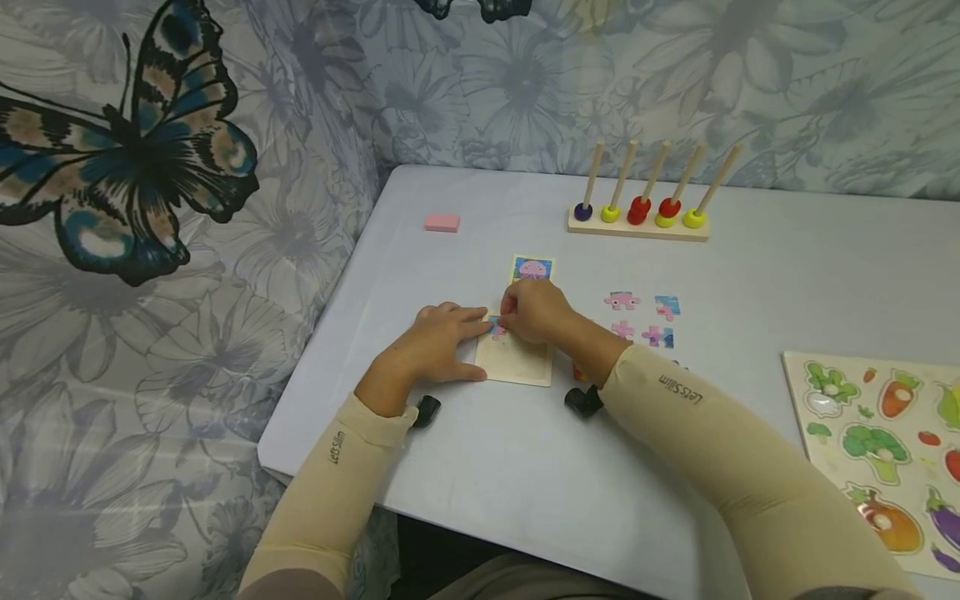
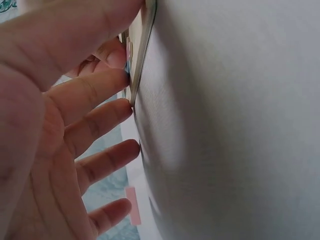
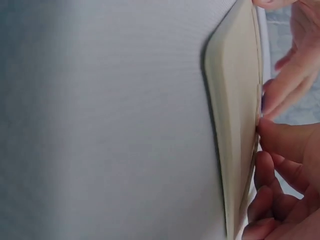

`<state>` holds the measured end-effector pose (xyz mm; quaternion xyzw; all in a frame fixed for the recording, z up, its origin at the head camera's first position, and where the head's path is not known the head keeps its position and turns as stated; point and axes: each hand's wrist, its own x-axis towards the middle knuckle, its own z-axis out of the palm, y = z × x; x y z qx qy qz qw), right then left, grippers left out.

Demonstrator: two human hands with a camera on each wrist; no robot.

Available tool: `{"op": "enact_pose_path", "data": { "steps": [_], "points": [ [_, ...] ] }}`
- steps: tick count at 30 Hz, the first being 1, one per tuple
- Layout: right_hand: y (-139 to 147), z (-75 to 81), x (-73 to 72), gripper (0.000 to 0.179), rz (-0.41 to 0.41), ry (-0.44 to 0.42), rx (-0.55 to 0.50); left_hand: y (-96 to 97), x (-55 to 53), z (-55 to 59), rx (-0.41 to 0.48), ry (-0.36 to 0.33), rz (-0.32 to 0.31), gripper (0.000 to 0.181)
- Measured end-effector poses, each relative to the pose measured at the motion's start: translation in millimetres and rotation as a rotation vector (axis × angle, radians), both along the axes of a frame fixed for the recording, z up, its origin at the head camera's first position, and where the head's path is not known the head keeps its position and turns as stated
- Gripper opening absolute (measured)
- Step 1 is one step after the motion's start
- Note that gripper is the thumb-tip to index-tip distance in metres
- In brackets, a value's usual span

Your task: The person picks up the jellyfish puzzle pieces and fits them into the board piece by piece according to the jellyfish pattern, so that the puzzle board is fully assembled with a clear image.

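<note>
My left hand, fingers spread, touches the board on the table. My right hand curls its fingers at 1 puzzle piece in the board's upper-left corner; pinch, I cannot tell.

We see a pale wooden board slanting from one o'clock to five, our right hand touching it at four, our left hand at two, white tabletop at nine.
</note>
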<state>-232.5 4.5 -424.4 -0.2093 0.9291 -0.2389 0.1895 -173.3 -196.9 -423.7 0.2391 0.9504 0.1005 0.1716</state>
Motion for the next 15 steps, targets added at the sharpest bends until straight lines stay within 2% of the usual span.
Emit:
{"op": "enact_pose_path", "data": {
  "steps": [4, 7, 15],
  "points": [
    [9.6, 5.0, -3.1, 0.013, -0.014, -0.004, -0.023, 2.9, -0.4, 1.5, -0.031, 0.003, -0.003, 0.086],
    [25.3, 12.5, -7.2, 0.012, -0.072, -0.001, -0.025, 5.6, -1.0, 2.8, -0.055, -0.001, -0.002, 0.088],
    [91.1, 28.2, -21.2, 0.015, -0.182, 0.012, 0.091, 7.6, 0.6, 4.7, -0.082, -0.016, 0.002, 0.087]
  ]
}}
